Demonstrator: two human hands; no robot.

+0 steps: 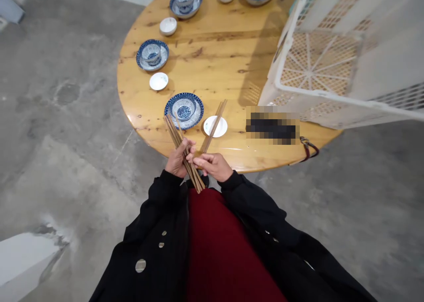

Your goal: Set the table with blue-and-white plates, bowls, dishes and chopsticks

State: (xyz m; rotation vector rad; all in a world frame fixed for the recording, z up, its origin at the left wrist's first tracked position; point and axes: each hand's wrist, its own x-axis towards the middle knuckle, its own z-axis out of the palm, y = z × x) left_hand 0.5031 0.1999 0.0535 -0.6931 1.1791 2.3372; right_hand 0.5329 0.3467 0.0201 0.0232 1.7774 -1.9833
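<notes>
My left hand [179, 158] is closed round a bundle of brown wooden chopsticks [193, 173], which slants across my front at the table's near edge. Close beside it, my right hand [214, 165] pinches a separate pair of chopsticks [214, 129] that points away from me over a small white dish [221, 128]. The fingers of both hands meet or nearly meet at the bundle. Just beyond my left hand, a blue-and-white bowl [183, 110] sits on a patterned plate [199, 116].
Along the left rim of the round wooden table [212, 63] stand more bowls on plates [151, 54] and small white dishes [159, 81]. A large white plastic crate [281, 79] occupies the right side. Near the right edge lies a blurred-out dark item [273, 127] with a red strap [308, 152].
</notes>
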